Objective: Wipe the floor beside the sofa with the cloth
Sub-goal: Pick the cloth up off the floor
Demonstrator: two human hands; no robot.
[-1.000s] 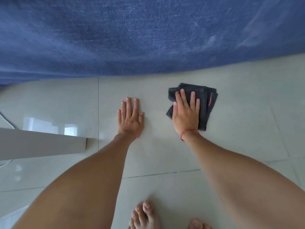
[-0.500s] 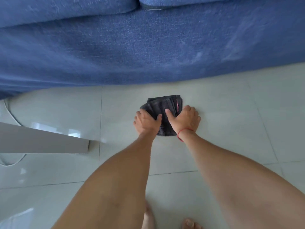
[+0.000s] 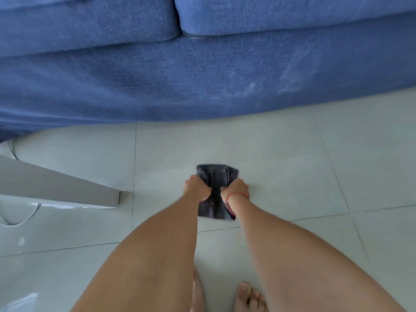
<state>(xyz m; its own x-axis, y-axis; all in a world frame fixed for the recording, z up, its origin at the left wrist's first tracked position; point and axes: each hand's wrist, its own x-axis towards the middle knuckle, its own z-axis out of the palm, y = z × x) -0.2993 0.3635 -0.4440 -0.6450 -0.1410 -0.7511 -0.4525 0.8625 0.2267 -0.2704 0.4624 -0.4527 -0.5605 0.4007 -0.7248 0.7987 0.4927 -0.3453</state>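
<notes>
Cloth (image 3: pixel 215 176), dark and folded, lies on the pale tiled floor (image 3: pixel 292 167) near the blue sofa (image 3: pixel 202 75); I see left hand (image 3: pixel 196 189) and right hand (image 3: pixel 235 189) both gripping it.

The long fabric sofa (image 3: pixel 202 75) is a mid blue with a fine woven fleck, rubbed paler in streaks toward its right end. The glossy tiled floor (image 3: pixel 292 165) is a pale grey-green, crossed by thin darker grout lines. The folded cloth (image 3: pixel 215 176) is charcoal, nearly black, with a sliver of red at its right edge. A thin red string bracelet (image 3: pixel 236 194) circles the right wrist. The slanted flat panel (image 3: pixel 56 185) at left is light grey.
</notes>
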